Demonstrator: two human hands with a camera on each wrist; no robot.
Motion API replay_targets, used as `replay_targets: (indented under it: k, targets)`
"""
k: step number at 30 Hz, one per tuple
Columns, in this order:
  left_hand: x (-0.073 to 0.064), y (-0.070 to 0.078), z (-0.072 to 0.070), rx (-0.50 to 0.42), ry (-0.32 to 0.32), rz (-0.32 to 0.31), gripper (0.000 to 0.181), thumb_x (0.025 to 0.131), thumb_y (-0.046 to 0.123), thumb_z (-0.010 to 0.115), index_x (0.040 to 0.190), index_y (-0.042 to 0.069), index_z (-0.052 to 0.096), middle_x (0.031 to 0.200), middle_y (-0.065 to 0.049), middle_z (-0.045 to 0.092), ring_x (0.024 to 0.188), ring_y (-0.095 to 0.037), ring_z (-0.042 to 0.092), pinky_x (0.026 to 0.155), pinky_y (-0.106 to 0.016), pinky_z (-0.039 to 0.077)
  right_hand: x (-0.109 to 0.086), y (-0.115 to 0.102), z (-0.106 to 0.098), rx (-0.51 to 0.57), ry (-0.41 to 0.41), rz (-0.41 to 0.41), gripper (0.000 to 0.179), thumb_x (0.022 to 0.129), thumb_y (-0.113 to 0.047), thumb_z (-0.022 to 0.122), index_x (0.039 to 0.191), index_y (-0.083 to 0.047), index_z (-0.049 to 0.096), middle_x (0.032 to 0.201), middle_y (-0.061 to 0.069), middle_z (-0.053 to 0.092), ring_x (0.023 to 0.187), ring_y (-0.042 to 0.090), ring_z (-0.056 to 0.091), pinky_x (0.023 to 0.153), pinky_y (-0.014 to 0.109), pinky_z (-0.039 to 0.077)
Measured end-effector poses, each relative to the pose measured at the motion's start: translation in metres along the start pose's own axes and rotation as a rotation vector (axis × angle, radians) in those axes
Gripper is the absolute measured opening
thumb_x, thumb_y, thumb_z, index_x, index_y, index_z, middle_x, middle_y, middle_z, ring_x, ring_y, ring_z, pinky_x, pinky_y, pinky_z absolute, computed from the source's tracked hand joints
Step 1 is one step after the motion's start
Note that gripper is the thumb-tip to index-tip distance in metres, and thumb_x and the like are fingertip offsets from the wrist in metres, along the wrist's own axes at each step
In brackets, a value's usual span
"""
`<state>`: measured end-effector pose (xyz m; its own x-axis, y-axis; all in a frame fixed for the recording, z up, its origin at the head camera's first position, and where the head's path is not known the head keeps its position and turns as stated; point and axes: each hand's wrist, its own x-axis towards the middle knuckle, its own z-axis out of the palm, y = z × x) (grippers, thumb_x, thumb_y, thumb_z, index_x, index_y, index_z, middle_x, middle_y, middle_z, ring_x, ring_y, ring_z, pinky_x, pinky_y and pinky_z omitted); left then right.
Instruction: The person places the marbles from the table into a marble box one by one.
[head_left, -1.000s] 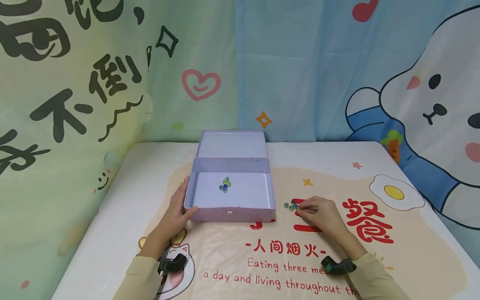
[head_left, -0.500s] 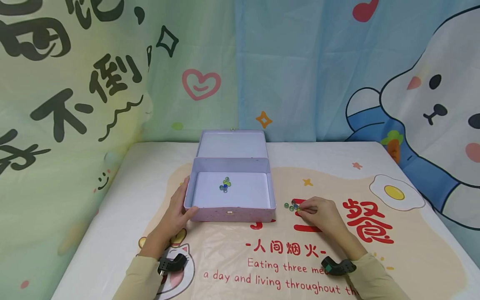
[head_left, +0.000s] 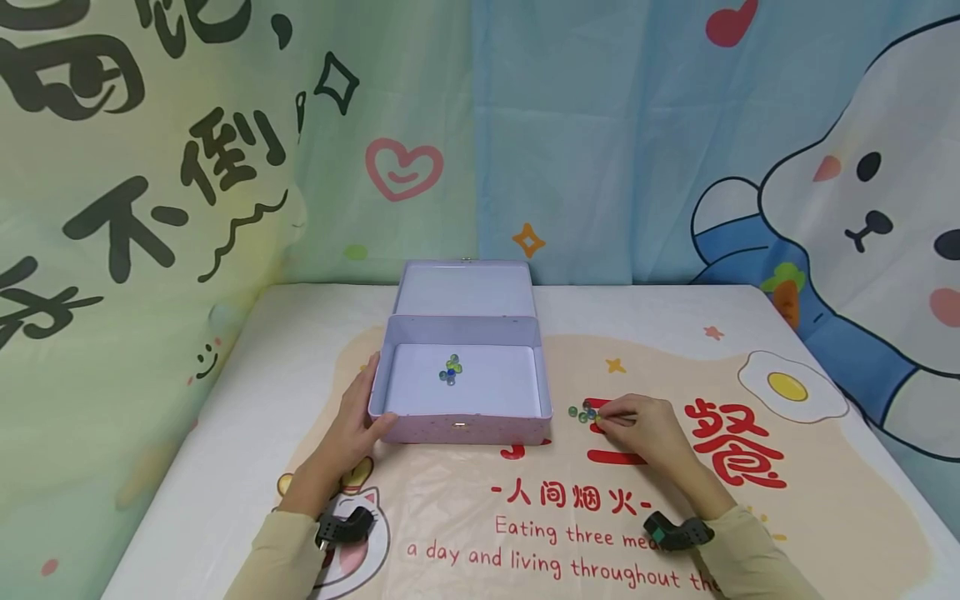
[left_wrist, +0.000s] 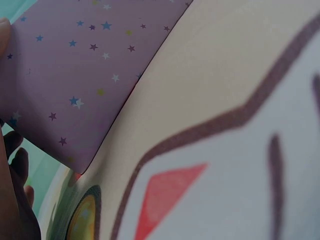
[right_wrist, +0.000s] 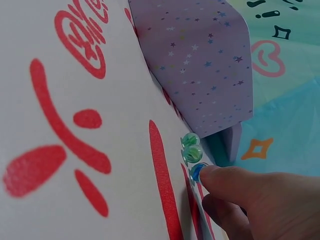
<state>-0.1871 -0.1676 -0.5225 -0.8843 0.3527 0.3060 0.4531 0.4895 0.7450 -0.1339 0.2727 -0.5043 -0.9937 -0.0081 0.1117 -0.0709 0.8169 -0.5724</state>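
A lilac tin box (head_left: pixel 480 431) with a starry pattern stands on the table, its hinged lid (head_left: pixel 463 288) raised at the back. My left hand (head_left: pixel 352 429) grips the box's front left corner, thumb on the front wall and fingers along the side. Inside the box lies a small cluster of green and blue glass marbles (head_left: pixel 451 373). Right of the box, my right hand (head_left: pixel 637 427) pinches at the edge of a second group of marbles (head_left: pixel 573 412). In the right wrist view, the thumb (right_wrist: pixel 225 181) touches a blue marble (right_wrist: pixel 195 171), with green marbles (right_wrist: pixel 193 153) beside it.
The printed tablecloth (head_left: pixel 825 500) carries red lettering and a fried egg drawing. Behind the table hangs a patterned curtain (head_left: pixel 570 167). Each wrist wears a black strap (head_left: pixel 678 533) below a beige sleeve (head_left: pixel 757 558).
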Motion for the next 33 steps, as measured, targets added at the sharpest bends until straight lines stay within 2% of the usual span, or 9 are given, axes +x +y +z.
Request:
replay_targets:
  k: [14,26,33]
  targets:
    - [0.0014,0.0001,0.0003,-0.009,0.006,0.017,0.089,0.088,0.047,0.057,0.154,0.018,0.005,0.159,-0.013,0.014,0.143,-0.045,0.013,0.109,-0.068,0.010,0.0013,-0.0021,-0.0043,0.019,-0.045,0.089,0.017,0.082,-0.023,0.075,0.097,-0.016,0.075,0.098,0.004,0.071,0.091,0.021,0.064,0.079,0.037,0.056]
    - [0.0009,0.0009,-0.0001,-0.014,0.006,0.021,0.088,0.088,0.045,0.057,0.154,0.019,0.005,0.159,-0.013,0.014,0.143,-0.044,0.013,0.108,-0.069,0.011,0.0035,-0.0038,-0.0046,0.030,-0.020,0.053,0.015,0.081,-0.023,0.075,0.094,-0.018,0.076,0.094,0.001,0.072,0.086,0.017,0.067,0.074,0.026,0.056]
    - [0.0001,0.0014,0.0000,-0.006,-0.001,-0.004,0.087,0.088,0.042,0.056,0.154,0.021,0.004,0.159,-0.012,0.014,0.144,-0.043,0.012,0.109,-0.068,0.009,0.0046,-0.0083,-0.0059,0.054,-0.023,0.058,0.017,0.081,-0.022,0.075,0.097,-0.018,0.075,0.097,0.002,0.072,0.088,0.018,0.066,0.077,0.033,0.056]
